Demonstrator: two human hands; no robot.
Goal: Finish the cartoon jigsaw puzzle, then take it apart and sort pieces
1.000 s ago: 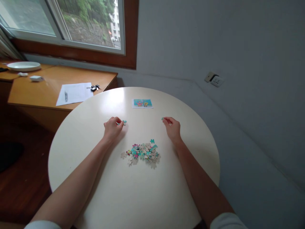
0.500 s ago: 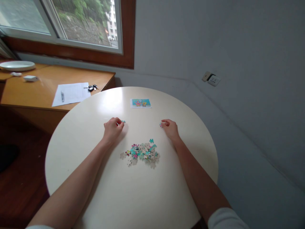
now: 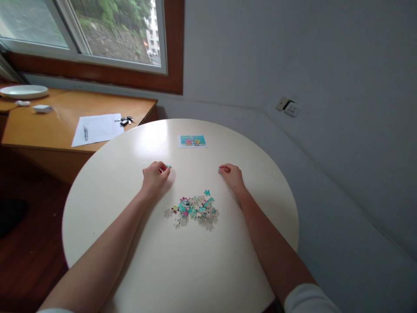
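My left hand (image 3: pixel 154 176) is closed in a pinch on a teal jigsaw puzzle piece (image 3: pixel 168 166), left of the table's middle. On the other side, my right hand (image 3: pixel 232 176) pinches a small puzzle piece (image 3: pixel 219 171), mostly hidden by the fingers. Between my forearms lies a loose heap of puzzle pieces (image 3: pixel 195 208), some showing teal or pink print, others their grey backs. One teal piece (image 3: pixel 207 192) rests just beyond the heap. Farther back, a small picture card (image 3: pixel 193 141) with cartoon figures on a teal ground lies flat.
The round white table (image 3: pixel 195 261) fills the middle of the view. At the left, a wooden desk (image 3: pixel 65 108) holds a paper sheet (image 3: pixel 97 128) with a pen, keys (image 3: pixel 126 121), a white box (image 3: pixel 42 108) and a white round lid or plate (image 3: pixel 24 91). A wall stands at right.
The fingers of my right hand have shifted slightly over their piece, covering more of it. My left hand and the heap look unchanged.
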